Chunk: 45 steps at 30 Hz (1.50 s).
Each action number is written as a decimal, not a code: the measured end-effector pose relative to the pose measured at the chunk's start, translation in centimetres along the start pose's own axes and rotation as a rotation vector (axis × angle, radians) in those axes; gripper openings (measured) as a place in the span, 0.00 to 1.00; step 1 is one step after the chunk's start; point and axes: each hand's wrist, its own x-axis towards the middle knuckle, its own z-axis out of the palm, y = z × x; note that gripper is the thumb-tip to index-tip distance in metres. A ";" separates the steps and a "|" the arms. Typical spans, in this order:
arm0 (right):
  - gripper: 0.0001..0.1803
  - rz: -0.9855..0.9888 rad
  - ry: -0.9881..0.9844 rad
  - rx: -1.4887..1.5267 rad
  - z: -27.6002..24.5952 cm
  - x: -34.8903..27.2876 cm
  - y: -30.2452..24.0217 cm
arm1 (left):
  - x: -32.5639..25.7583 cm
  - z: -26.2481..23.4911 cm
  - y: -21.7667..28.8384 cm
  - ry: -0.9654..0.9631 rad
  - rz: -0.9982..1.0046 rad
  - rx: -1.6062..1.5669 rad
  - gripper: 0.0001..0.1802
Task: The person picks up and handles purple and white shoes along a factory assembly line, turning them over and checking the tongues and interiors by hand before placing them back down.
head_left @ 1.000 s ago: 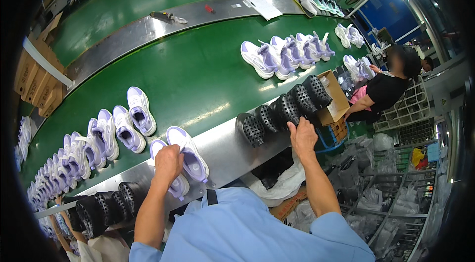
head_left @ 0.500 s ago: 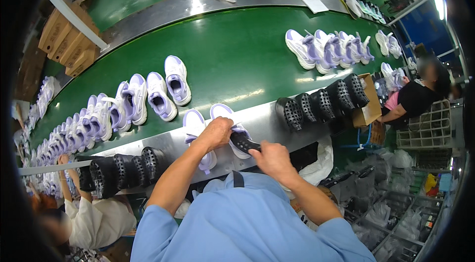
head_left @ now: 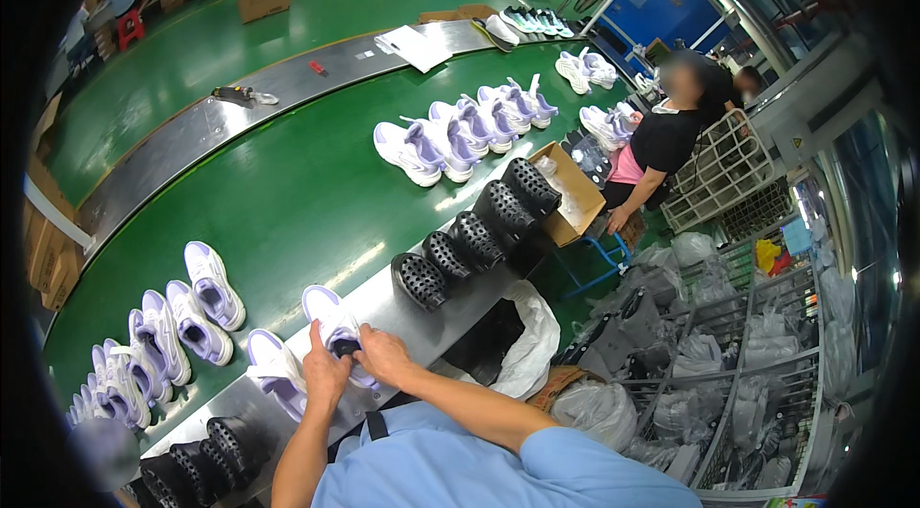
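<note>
A white and lilac sneaker [head_left: 328, 307] lies on the metal ledge in front of me, toe pointing away. My left hand [head_left: 328, 369] is closed on the left side of its collar. A black shoe tree [head_left: 344, 348] sits mostly inside the shoe, only its dark end showing in the opening. At the right side of that opening, my right hand [head_left: 383, 357] grips the end of the shoe tree, its fingertips partly hidden. Beside the left hand lies a matching sneaker [head_left: 275, 361], apart from the one I hold.
Black perforated shoe trees stand in rows right [head_left: 450, 254] and left [head_left: 206, 460] on the ledge [head_left: 383, 292]. Sneakers line the green belt [head_left: 287, 220]. An open carton [head_left: 572, 206] is at the right end. Beyond it sits a co-worker [head_left: 661, 139]; bagged goods fill a wire rack [head_left: 738, 364].
The black perforated shoe tree, partly outside the sneaker before, now sits deeper in it. My right hand has come in close to my left. The whole view has swung toward the right.
</note>
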 end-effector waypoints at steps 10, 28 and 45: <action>0.19 0.032 0.003 -0.198 2.6 2.4 1.1 | -8.4 -4.9 1.6 0.256 0.121 0.201 0.26; 0.28 -0.006 -0.076 -0.167 -1.1 2.9 1.1 | -12.6 -7.1 -1.6 0.335 0.066 -0.043 0.21; 0.14 -0.127 -0.287 0.171 -5.7 -4.1 -10.1 | -25.8 -21.7 -14.1 1.034 -0.621 0.674 0.16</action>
